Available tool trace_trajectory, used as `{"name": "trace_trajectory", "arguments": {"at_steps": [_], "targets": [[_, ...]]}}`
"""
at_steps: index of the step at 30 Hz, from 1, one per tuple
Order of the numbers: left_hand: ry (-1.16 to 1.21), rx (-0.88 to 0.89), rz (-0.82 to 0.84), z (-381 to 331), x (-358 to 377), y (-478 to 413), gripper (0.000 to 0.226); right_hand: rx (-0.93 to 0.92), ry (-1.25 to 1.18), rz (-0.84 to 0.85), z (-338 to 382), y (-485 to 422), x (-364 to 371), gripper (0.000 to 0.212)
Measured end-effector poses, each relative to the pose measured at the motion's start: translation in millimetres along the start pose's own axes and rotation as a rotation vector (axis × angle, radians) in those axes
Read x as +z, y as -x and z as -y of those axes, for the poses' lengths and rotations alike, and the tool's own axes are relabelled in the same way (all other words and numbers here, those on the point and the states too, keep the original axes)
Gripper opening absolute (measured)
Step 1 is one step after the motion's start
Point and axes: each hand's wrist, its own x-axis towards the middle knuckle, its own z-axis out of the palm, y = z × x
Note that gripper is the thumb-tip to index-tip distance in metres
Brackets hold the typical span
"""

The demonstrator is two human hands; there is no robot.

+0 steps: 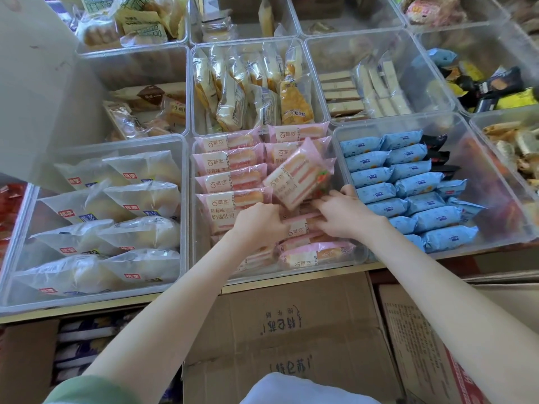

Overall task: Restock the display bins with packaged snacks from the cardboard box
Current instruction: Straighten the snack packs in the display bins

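- Right hand pinches a glossy pink packet, tilted over neat flat rows in the clear plastic bin.
- Left hand curled among those packets; its grip I cannot tell.

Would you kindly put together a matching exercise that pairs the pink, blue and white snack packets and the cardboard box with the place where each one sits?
Things:
1. pink packets
2. blue packets
3. white packets
4. cardboard box

Places:
A. left front bin
B. below the bins, nearest the camera
C. right front bin
D. middle front bin

Pairs: 1-D, 2-C, 3-A, 4-B
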Motion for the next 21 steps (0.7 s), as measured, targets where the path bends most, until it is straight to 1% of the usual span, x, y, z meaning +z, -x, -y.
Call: {"name": "trace_trajectory", "arguments": {"at_steps": [1,3,6,9,11,13,15,17,19,21], "targets": [[0.072,-0.021,-0.019,0,-1,-2,0.032,0.000,-0.009,-0.012,0,-1,0,0.039],[0.167,-0.066,-0.088,0,-4,-5,0.038,0.007,-0.011,-0.036,1,-1,1,0.037],[0.138,-0.080,-0.142,-5,-7,-6,0.034,0.011,0.027,-0.058,1,-2,3,0.034],[0.144,-0.108,-0.186,-12,-9,-9,0.027,0.028,0.037,-0.127,1,1,7,0.032],[0.168,-0.114,-0.228,-14,-11,-11,0.024,0.030,0.012,-0.165,0,3,6,0.030],[0.180,-0.084,-0.253,-15,-16,-10,0.020,0.044,-0.038,-0.195,-1,7,-1,0.029],[0.146,-0.037,-0.304,-16,-22,-8,0.019,0.077,-0.049,-0.281,-5,9,-10,0.027],[0.080,0.000,-0.375,-16,-26,-8,0.025,0.143,-0.087,-0.425,-10,10,-16,0.024],[-0.049,0.043,-0.459,-11,-31,-13,0.032,0.216,-0.146,-0.534,-16,8,-20,0.038],[-0.216,0.050,-0.468,-5,-35,-19,0.037,0.238,-0.168,-0.524,-21,1,-25,0.053]]}}
